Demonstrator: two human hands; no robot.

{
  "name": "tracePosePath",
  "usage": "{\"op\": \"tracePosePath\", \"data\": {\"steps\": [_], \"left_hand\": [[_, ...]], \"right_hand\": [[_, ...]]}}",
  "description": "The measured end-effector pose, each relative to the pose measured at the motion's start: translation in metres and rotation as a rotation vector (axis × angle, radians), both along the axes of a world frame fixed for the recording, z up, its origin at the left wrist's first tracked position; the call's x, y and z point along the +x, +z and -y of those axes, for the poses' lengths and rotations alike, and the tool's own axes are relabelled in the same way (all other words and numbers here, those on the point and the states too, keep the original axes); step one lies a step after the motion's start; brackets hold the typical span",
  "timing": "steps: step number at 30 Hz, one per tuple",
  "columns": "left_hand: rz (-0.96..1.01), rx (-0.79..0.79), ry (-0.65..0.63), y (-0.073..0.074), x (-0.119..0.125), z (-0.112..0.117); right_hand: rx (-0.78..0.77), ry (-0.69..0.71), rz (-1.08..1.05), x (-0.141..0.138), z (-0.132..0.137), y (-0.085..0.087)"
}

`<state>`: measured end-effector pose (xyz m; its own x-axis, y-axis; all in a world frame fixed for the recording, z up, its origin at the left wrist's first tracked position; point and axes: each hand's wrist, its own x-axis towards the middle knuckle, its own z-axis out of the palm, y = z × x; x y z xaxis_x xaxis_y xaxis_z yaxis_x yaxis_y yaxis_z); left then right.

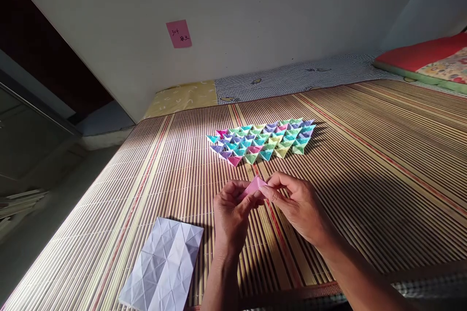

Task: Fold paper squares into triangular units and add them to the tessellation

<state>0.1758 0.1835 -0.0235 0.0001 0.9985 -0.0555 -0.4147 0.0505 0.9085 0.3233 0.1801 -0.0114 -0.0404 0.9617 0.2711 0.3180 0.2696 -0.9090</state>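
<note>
A small piece of folded pink paper (254, 185) is pinched between both my hands above the mat. My left hand (233, 204) closes on its left and lower side with thumb and fingers. At the right corner, my right hand (292, 199) grips the paper between thumb and forefinger. Just beyond them, several little folded paper boats (260, 141) in pink, green, blue, yellow and purple stand in close rows. Left of my left forearm lies a white sheet (164, 262) marked with a grid of creases.
A striped bamboo mat (120, 194) covers the bed. Patterned cloth (277, 77) runs along the wall, where a pink note (178, 34) with handwriting is stuck. Folded red bedding (416, 56) lies at the far right. The bed's left edge drops to the floor.
</note>
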Motion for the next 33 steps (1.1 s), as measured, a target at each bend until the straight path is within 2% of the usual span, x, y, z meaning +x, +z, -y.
{"op": "tracePosePath", "data": {"steps": [6,10,12,18,27,33], "left_hand": [[0.021,-0.027,-0.079,-0.0010,-0.0046,-0.0019],[0.051,-0.024,-0.174,-0.0005,-0.0042,-0.0019],[0.068,-0.022,-0.177,0.0002,-0.0025,-0.0015],[0.010,-0.044,-0.180,-0.0005,0.0034,0.0005],[-0.147,0.042,-0.200,0.0011,0.0017,0.0025],[-0.090,-0.074,-0.277,0.0025,-0.0035,0.0026]], "right_hand": [[-0.021,0.004,-0.100,-0.0009,-0.0025,-0.0037],[-0.191,0.098,-0.338,-0.0015,-0.0032,-0.0056],[-0.248,0.145,-0.379,-0.0010,-0.0028,-0.0056],[-0.165,0.005,-0.390,0.0011,-0.0030,-0.0088],[-0.172,-0.014,-0.333,0.0015,-0.0018,-0.0052],[-0.219,0.156,-0.311,0.0046,-0.0020,-0.0040]]}}
